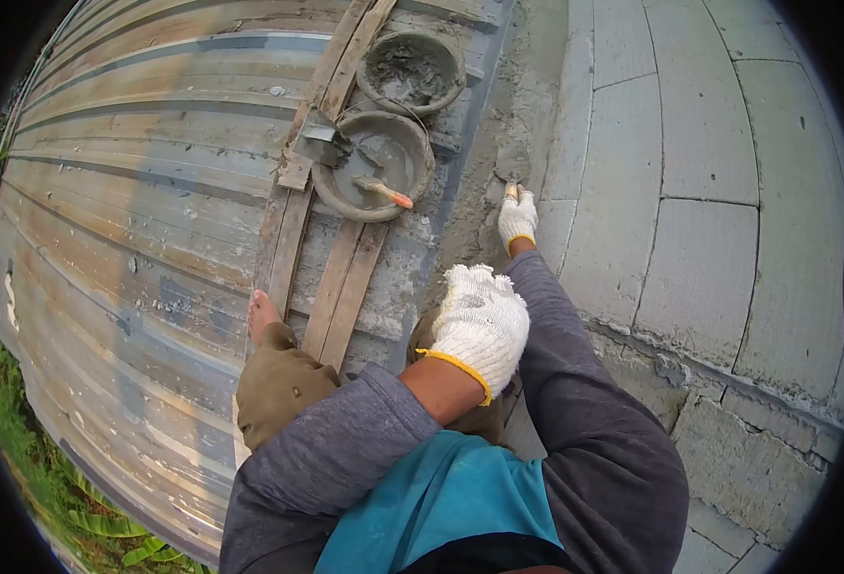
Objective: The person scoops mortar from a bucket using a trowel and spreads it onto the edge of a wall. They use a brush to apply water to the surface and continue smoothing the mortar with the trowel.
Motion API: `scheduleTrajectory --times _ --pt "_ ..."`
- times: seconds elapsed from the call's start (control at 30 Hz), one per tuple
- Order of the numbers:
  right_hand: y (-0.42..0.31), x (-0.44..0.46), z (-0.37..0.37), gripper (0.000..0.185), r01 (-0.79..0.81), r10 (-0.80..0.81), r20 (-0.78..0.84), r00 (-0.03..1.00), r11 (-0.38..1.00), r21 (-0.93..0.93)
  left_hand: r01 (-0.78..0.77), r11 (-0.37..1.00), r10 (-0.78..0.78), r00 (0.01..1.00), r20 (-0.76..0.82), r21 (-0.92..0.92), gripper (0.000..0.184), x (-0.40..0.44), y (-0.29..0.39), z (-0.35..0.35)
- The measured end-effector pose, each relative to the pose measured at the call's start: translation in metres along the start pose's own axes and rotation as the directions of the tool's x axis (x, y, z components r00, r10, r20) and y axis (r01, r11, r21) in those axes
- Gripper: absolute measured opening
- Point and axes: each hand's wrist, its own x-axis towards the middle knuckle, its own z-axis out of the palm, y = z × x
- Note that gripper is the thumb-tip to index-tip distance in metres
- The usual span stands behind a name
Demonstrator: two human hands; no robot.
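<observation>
My right hand [518, 220], in a white knit glove with a yellow cuff, grips the light handle of a trowel [511, 188]. The trowel's blade lies against the grey mortar strip [484, 177] along the foot of the block wall [618, 172]. Closer to my body, my left hand [482, 320] wears a matching glove with a grey smudge on its back. Its fingers curl under, and whatever they may hold is hidden. Beyond it stands a round tub [376, 215] of greyish water, with a brush [384, 192] with an orange-tipped handle across it.
A second tub [455, 81] of mortar stands behind the first. A metal-bladed tool [319, 139] rests at the near tub's left rim. Wooden planks [283, 230] cross the ribbed metal roof [135, 220], with my bare foot [262, 311] beside them. Greenery shows past the roof's left edge.
</observation>
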Motion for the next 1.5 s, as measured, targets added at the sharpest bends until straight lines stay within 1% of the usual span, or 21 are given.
scheduleTrajectory --times 0.1,0.17,0.2,0.23,0.27,0.33,0.47,0.57,0.6,0.63,0.73,0.87,0.97,1.03,1.1,1.2,1.23,1.27,1.37,1.4,1.5 --pt "-0.003 0.007 -0.005 0.04 -0.036 0.035 -0.018 0.999 0.998 -0.048 0.01 1.0 -0.01 1.0 0.011 -0.005 0.039 0.004 0.0 0.0" --pt "-0.008 0.016 -0.013 0.039 -0.109 0.12 -0.1 0.988 0.988 0.111 0.008 1.0 -0.007 0.999 0.037 -0.01 0.039 0.003 0.001 0.004" --pt "0.0 0.027 -0.01 0.039 -0.149 0.175 -0.096 0.98 0.961 0.232 -0.004 0.999 0.008 0.995 -0.099 0.037 0.029 0.001 0.001 0.012" --pt "0.009 0.028 -0.003 0.039 -0.149 0.177 -0.102 0.979 0.961 0.234 -0.01 0.996 0.029 0.971 -0.235 0.085 0.021 0.0 0.001 0.016" --pt "0.018 0.029 0.004 0.039 -0.201 0.237 -0.073 0.969 0.922 0.332 -0.014 0.996 0.035 0.97 -0.24 0.088 0.021 0.001 0.0 0.011" --pt "0.012 0.008 0.01 0.04 -0.316 0.352 -0.022 0.936 0.863 0.395 -0.016 1.0 0.016 1.0 0.002 -0.002 0.037 0.004 0.001 -0.002" --pt "0.006 -0.053 0.025 0.042 -0.458 0.52 0.036 0.854 0.715 0.528 0.008 1.0 -0.008 1.0 -0.024 0.015 0.036 0.006 0.006 0.006" --pt "0.01 -0.065 0.032 0.045 -0.38 0.432 -0.027 0.902 0.82 0.429 -0.008 0.999 0.007 0.999 -0.042 -0.031 0.035 0.003 0.008 0.011" --pt "0.003 -0.056 0.027 0.047 -0.285 0.347 -0.075 0.935 0.86 0.424 -0.007 0.999 0.012 0.992 -0.122 0.042 0.028 0.002 0.008 0.016" --pt "0.0 -0.04 0.022 0.048 -0.218 0.276 -0.084 0.958 0.882 0.417 -0.002 0.993 0.025 0.979 -0.2 0.114 0.022 0.001 0.008 0.019" --pt "0.004 0.042 0.009 0.05 -0.097 0.116 -0.025 0.993 0.914 0.393 -0.021 0.996 0.039 0.976 -0.212 0.086 0.021 0.001 0.003 0.014" --pt "-0.036 0.085 -0.029 0.045 -0.296 0.242 0.207 0.948 0.907 0.298 0.011 0.997 0.004 0.981 -0.196 0.076 0.02 0.005 0.0 0.011" --pt "-0.013 0.108 -0.019 0.046 -0.3 0.222 0.245 0.944 0.886 0.354 0.024 0.998 -0.015 0.986 -0.168 0.051 0.021 0.006 -0.001 0.012" --pt "-0.004 0.117 -0.012 0.045 -0.312 0.236 0.255 0.938 0.896 0.317 0.026 0.996 -0.011 0.982 -0.187 0.08 0.021 0.01 -0.001 0.016" --pt "-0.006 0.122 -0.009 0.044 -0.262 0.229 0.146 0.962 0.925 0.276 0.029 0.996 -0.016 0.987 -0.162 0.082 0.02 0.013 -0.001 0.014" --pt "0.004 0.108 -0.001 0.044 -0.315 0.31 0.071 0.948 0.885 0.344 0.019 0.997 -0.01 0.992 -0.123 0.079 0.021 0.012 -0.002 0.013" --pt "0.012 0.095 0.005 0.044 -0.244 0.254 -0.024 0.967 0.949 0.201 0.018 0.998 -0.01 0.994 -0.113 0.063 0.021 0.012 -0.002 0.012" --pt "0.017 0.078 0.011 0.044 -0.233 0.247 -0.074 0.966 0.959 0.159 0.014 0.998 -0.006 0.993 -0.119 0.059 0.021 0.012 -0.003 0.01" --pt "0.015 0.001 0.02 0.047 -0.392 0.421 -0.015 0.907 0.856 0.335 0.013 0.998 -0.003 0.987 -0.16 0.065 0.021 0.01 -0.001 0.01" --pt "0.012 -0.023 0.025 0.049 -0.427 0.463 -0.004 0.886 0.82 0.381 0.006 0.998 0.0 0.995 -0.099 0.064 0.027 0.011 0.001 0.009" --pt "-0.001 -0.058 0.03 0.051 -0.38 0.444 -0.041 0.895 0.809 0.449 -0.01 0.998 0.01 1.0 -0.006 0.069 0.033 0.013 0.006 0.011"
